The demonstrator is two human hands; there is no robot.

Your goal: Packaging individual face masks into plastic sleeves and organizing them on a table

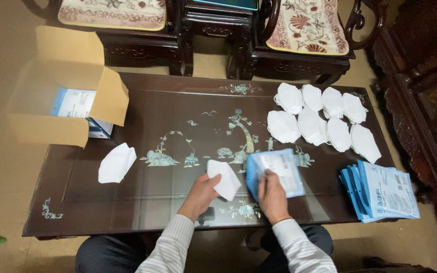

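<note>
Dark lacquered counter (127,187) with pale inlaid trees and birds, carved wooden chairs (299,35) with patterned cushions behind, tan floor all around.

Near the front edge, a folded white mask (224,179) pinched at its lower corner by the left hand (200,194), fingers closed on it, the mask lifted slightly off the surface. Just beside it, a blue and clear pouch (278,172) gripped along its lower edge by the right hand (270,194), thumb on top, the pouch tilted up toward the camera. Mask and pouch nearly touching at the middle.

Probably very light and soft, both of them: the mask limp fabric, likely to flop unless taken near the fold or a corner; the pouch thin, slick film, best held at an edge with a firm pinch.

Further out, a stack of blue pouches (380,189) at the right front corner. Behind that, two rows of white masks (319,119) overlapping one another. At the left, a lone white mask (116,163) lying flat, well apart from the hands. Beyond it, an open cardboard box (61,86) overhanging the counter's left end, with blue and white cartons (77,103) inside.
</note>
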